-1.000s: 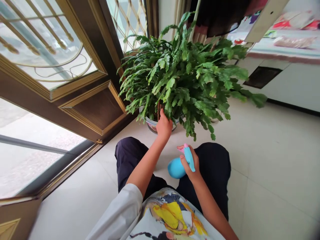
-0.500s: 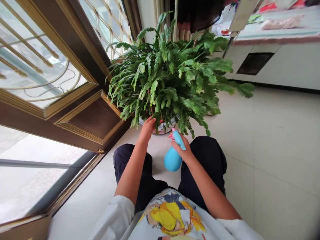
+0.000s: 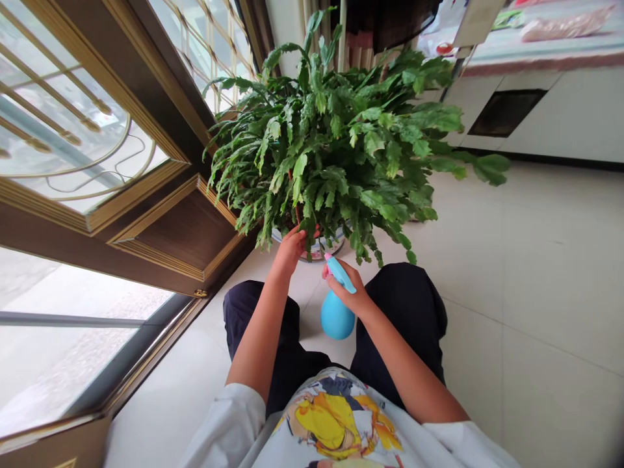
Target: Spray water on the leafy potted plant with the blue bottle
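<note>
A large bushy Christmas cactus (image 3: 336, 156) with flat, jagged green stems spreads over its pot (image 3: 316, 249), of which only the pale front rim and side show. At the low front stems, my left hand (image 3: 292, 247) is closed on a hanging plant stem, its fingertips partly behind the green. My right hand (image 3: 348, 286) grips a blue spray bottle (image 3: 337, 315) round its neck, with fingers at the pink trigger. The bottle is upright between my knees, and its pink nozzle points up and left toward the pot and the stems by my left hand.
On the left stands a brown door (image 3: 180, 227) with gold trim and glass panes. Behind the plant at right is a white cabinet (image 3: 570, 117) with items on its top. Pale tiles (image 3: 487, 273) cover the floor; my dark-trousered knees flank the bottle.
The spray bottle's head has shifted slightly left, toward the pot, with my right hand. My left hand keeps its hold on the stem. The view has turned a little.
</note>
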`<state>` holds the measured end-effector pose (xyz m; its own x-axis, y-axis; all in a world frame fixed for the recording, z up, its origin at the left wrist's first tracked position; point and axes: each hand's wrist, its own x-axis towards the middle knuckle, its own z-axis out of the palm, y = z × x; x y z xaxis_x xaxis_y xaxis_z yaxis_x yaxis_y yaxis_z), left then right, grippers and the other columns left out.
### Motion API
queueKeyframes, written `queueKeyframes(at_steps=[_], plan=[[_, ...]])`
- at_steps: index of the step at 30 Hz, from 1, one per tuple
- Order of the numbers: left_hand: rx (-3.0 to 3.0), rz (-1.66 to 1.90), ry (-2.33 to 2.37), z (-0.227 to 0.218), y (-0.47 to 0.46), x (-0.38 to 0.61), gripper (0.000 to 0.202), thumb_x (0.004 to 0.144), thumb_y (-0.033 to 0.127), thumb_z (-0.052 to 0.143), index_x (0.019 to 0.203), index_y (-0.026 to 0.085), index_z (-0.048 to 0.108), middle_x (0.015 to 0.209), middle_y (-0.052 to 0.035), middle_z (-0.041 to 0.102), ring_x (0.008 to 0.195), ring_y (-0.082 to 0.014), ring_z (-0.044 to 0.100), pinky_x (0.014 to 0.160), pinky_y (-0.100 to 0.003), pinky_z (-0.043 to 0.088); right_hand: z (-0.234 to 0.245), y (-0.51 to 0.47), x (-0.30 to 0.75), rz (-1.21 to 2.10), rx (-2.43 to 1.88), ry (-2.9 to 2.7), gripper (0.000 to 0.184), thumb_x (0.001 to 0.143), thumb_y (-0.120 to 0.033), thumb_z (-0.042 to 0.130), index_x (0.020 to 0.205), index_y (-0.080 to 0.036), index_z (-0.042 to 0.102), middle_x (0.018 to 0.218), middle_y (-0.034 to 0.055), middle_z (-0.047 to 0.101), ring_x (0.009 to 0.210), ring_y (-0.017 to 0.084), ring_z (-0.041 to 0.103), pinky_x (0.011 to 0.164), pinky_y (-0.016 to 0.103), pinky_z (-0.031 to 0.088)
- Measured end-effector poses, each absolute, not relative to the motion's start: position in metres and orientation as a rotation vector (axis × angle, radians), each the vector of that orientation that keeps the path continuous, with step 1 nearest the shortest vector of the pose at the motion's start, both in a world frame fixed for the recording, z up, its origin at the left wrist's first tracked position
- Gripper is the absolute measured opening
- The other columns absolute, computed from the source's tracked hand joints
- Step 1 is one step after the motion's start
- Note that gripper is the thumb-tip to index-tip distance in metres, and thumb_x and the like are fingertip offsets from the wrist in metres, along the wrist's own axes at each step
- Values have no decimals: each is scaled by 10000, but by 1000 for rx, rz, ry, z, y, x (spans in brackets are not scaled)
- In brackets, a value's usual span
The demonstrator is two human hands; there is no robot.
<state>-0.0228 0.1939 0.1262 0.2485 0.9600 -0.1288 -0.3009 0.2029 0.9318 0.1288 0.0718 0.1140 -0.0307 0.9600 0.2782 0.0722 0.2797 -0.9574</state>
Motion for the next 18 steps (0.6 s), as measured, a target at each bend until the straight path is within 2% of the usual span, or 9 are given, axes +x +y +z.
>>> queueKeyframes(at_steps=[4,10,18], plan=[[900,1070,853,128,193,-22,294,852,217,546,1092,131,693,1235,-153,721,1263,-317,631,971,-428,575,105,67,124,920,-1029,-1503,42,801,-195,540,786,-215,574,777,12,579,709,170,571,683,301,458],[872,1058,862,129,191,-21,292,875,175,493,1080,156,700,1197,-110,742,1232,-280,656,953,-408,595,87,61,119,836,-1060,-1610,89,796,-148,528,823,-219,576,810,27,580,765,190,594,723,310,468],[843,1082,859,130,191,-17,285,852,192,516,1068,124,689,1213,-154,729,1257,-298,639,1030,-429,548,80,60,118,867,-1099,-1648,126,756,-98,523,778,-217,561,791,21,588,741,183,599,706,299,474]])
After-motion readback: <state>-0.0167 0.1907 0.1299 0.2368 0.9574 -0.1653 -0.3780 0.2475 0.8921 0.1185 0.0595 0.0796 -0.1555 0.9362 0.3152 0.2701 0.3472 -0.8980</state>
